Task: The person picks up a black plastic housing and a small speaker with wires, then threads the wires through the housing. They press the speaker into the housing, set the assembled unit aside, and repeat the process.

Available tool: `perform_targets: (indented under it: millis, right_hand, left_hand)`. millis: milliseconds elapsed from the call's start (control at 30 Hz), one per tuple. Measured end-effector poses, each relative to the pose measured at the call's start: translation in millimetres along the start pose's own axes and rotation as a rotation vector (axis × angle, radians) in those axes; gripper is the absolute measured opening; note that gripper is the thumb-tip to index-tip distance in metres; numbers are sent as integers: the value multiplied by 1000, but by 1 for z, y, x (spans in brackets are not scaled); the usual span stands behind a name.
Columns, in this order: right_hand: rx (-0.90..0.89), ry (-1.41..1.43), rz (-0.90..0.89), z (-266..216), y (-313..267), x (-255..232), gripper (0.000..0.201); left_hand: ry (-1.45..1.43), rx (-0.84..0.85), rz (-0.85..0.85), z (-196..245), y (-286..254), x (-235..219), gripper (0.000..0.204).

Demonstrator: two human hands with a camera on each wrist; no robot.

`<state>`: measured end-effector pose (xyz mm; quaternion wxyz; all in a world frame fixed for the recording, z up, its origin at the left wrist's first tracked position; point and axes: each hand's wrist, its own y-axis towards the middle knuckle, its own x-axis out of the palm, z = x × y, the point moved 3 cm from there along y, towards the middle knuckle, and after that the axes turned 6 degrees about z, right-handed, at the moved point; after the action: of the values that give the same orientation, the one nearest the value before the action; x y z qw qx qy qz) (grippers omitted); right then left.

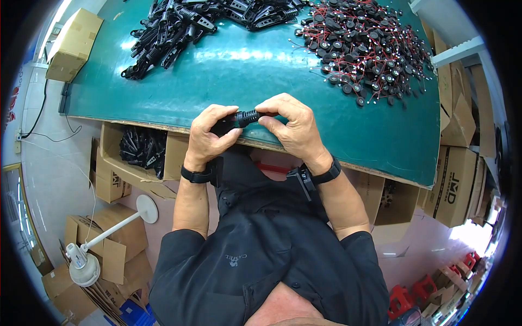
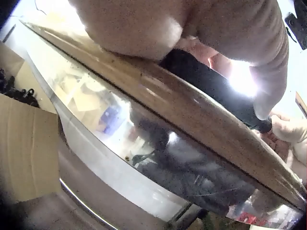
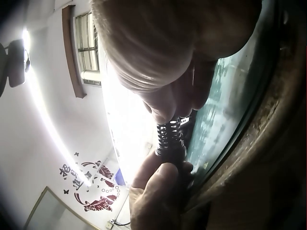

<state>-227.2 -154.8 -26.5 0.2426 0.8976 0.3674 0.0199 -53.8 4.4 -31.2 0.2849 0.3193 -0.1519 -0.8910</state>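
Over the near edge of the green table, both hands hold one black plastic part with a ribbed, slotted end (image 1: 248,118). My left hand (image 1: 209,133) grips its wider body between thumb and fingers; that dark body (image 2: 206,79) shows under the fingers in the left wrist view. At the other end, my right hand (image 1: 293,129) pinches the tip with thumb and fingertips, which cover it. The slotted sleeve (image 3: 170,136) is visible between the two hands in the right wrist view.
Similar black parts (image 1: 179,32) lie heaped at the table's back left. Small round black pieces with red wires (image 1: 370,54) are piled at the back right. An open carton (image 1: 176,155) of black parts sits below the table edge, left. A carton (image 1: 76,46) stands at the left corner.
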Motion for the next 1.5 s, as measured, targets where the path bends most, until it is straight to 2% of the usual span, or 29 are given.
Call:
perform_targets:
  millis: [167,333,433,467,567,600,700,867,1000,1133,1200,1267,1333,1367,1467,1500]
  right_hand:
    - [28,-1,-35,-3,0,1,24]
    - [158,-5,-96,2,-1,3,25]
    - [229,-5,-103,1,-8,3,28]
    - [220,-9,-65,-2,-10,1,29]
    - [195,-4,19,-6,-11,-2,31]
    - [180,-22,30,-4,-14,-3,30]
    - [166,-54,44,1,-22,-4,30]
    - [79,-115,50,0,-21,-4,27]
    - [86,-111,79,1,-25,-5,26]
    - [65,-92,44,-2,-17,-4,25]
    - [66,-100,39,-3,-19,-4,24]
    - [37,-96,52,-2,-17,-3,23]
    - [32,-108,53,-2,-22,-2,23]
    - [28,-106,50,-3,-24,-3,23]
    - [38,-117,29,-2,-20,0,23]
    - [28,-121,18,-3,-18,1,23]
  left_hand:
    - [-88,-118,14,-1,-2,-2,53]
    - [-198,-224,-11,2,5,-10,51]
    - [-7,-132,-226,17,28,-35,47]
    - [-2,-126,-234,23,40,-47,47]
    - [534,84,-503,43,83,-72,33]
    - [542,85,-508,47,96,-72,33]
    - [757,220,-785,49,122,-46,26]
    - [912,296,-966,41,133,-8,21]
    - [861,185,-966,43,132,-12,23]
    - [749,139,-804,39,118,-44,24]
    - [524,-24,-582,15,88,-86,32]
    - [551,-304,-333,-14,29,-150,34]
    - [428,-639,-56,-52,-43,-216,45]
    - [429,-639,-50,-73,-65,-233,45]
    - [585,-472,-10,-100,-92,-264,54]
    - [540,-443,45,-92,-70,-249,58]
